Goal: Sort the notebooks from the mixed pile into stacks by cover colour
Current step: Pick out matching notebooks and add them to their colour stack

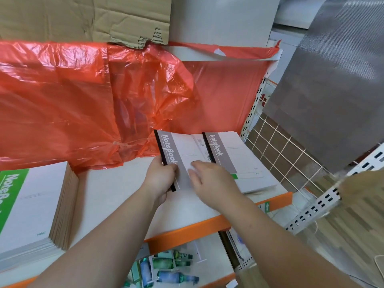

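Head view: left hand [161, 177] grips the black spine of a grey-banded notebook [182, 149] over the white shelf [116, 190]. The right hand [207, 178], fingers loosely extended, rests on its cover. Grey-banded stack [239, 156] just beside it to the right; green-banded stack [31, 204] well apart at left.

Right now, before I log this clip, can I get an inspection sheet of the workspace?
Surface: white shelf with an orange front edge.
Job's things: held grey-band notebook; right pile topped by another grey-band cover, a green band showing beneath; green-cover stack at left.
Clutter: orange plastic bag; torn cardboard.
Hands: left hand grips the held notebook's black spine; right hand rests flat on its cover, blurred.
Cables: thin pale cord at lower right.
Surroundings: bottles on the shelf below; wire grid; grey mesh sheet.
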Available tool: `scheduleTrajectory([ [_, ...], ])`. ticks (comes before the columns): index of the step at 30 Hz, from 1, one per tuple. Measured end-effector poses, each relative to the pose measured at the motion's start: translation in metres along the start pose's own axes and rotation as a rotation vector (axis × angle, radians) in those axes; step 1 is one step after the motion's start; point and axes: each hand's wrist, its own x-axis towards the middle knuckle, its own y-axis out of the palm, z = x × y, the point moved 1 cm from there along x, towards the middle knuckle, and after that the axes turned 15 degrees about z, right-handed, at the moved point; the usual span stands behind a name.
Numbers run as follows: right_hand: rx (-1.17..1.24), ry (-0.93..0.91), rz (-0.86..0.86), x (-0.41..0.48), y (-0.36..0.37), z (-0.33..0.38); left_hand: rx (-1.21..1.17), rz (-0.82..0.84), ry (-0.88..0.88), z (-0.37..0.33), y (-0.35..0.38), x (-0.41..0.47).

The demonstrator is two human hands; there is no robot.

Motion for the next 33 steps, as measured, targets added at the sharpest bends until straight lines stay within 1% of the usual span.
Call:
scheduleTrajectory([
  [2,-0.069,0.194,0.026,0.010,0.004,-0.031,0.009,-0.027,0.003,0.001,-0.008,0.000],
  [4,-0.166,0.397,0.146,0.014,0.010,-0.055,0.015,-0.030,0.004,0.002,-0.016,-0.002],
  [5,-0.181,0.464,0.194,0.014,0.012,-0.063,0.013,-0.031,0.007,0.002,-0.018,-0.002],
  [7,-0.204,0.496,0.196,0.012,0.014,-0.068,0.015,-0.020,0.011,0.002,-0.021,-0.004],
  [11,-0.257,0.440,0.104,0.010,0.011,-0.057,0.028,-0.011,0.016,0.004,-0.023,-0.007],
  [16,-0.289,0.436,0.119,0.004,-0.005,-0.045,0.015,0.002,0.018,0.005,-0.026,-0.007],
  [19,-0.405,0.283,0.026,0.002,-0.009,-0.022,-0.006,0.014,0.034,0.004,-0.025,-0.009],
  [20,-0.411,0.237,-0.034,0.003,-0.006,-0.014,-0.019,0.012,0.034,0.004,-0.024,-0.009],
  [22,-0.329,0.111,-0.150,0.001,0.002,0.003,-0.066,0.014,0.035,0.005,-0.021,-0.008],
  [24,-0.249,-0.020,-0.169,-0.002,0.012,0.022,-0.119,0.016,0.033,0.007,-0.017,-0.007],
  [26,-0.222,-0.104,-0.158,-0.005,0.021,0.037,-0.137,0.031,0.042,0.009,-0.015,-0.006],
  [30,-0.192,-0.185,-0.075,-0.009,0.025,0.042,-0.076,-0.004,0.078,0.016,-0.020,-0.003],
  [32,-0.130,-0.169,0.005,-0.008,0.017,0.034,-0.058,-0.005,0.083,0.017,-0.022,-0.003],
  [33,-0.100,-0.135,0.010,-0.006,0.014,0.025,-0.053,-0.009,0.084,0.016,-0.024,-0.003],
])
